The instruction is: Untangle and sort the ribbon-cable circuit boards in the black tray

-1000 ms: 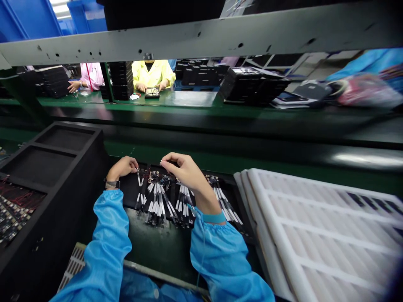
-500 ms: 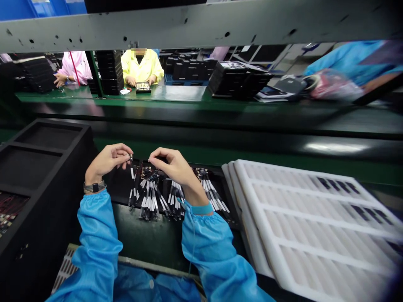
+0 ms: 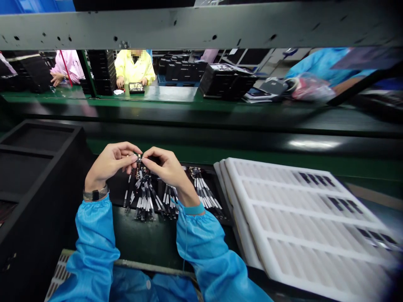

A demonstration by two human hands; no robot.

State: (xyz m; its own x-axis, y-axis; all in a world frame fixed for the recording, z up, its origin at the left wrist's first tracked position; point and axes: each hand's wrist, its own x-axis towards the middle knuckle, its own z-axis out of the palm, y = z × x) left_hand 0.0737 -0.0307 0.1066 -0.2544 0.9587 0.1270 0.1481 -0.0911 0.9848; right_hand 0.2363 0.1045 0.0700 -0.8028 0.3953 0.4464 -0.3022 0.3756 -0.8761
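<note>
My left hand point(image 3: 110, 162) and my right hand point(image 3: 165, 165) meet over a black tray point(image 3: 121, 191) in front of me. Both pinch one small part point(image 3: 138, 159) between thumb and fingertips; it is too small to name beyond a dark piece with a pale tip. Under the hands lie several bundles of thin black-and-white strips point(image 3: 146, 199), fanned out on the tray. Both arms wear blue sleeves, and a watch sits on my left wrist.
A stack of white slotted foam trays point(image 3: 283, 218) lies to the right, a few slots holding dark parts. A tall black foam bin point(image 3: 34, 167) stands at the left. Beyond a green conveyor point(image 3: 201, 126), people in yellow and pink coats work among stacked black trays.
My hands rose slightly and came together; the left hand's strip part is now pinched by both. The view shifted, so the trays slid leftwards.
</note>
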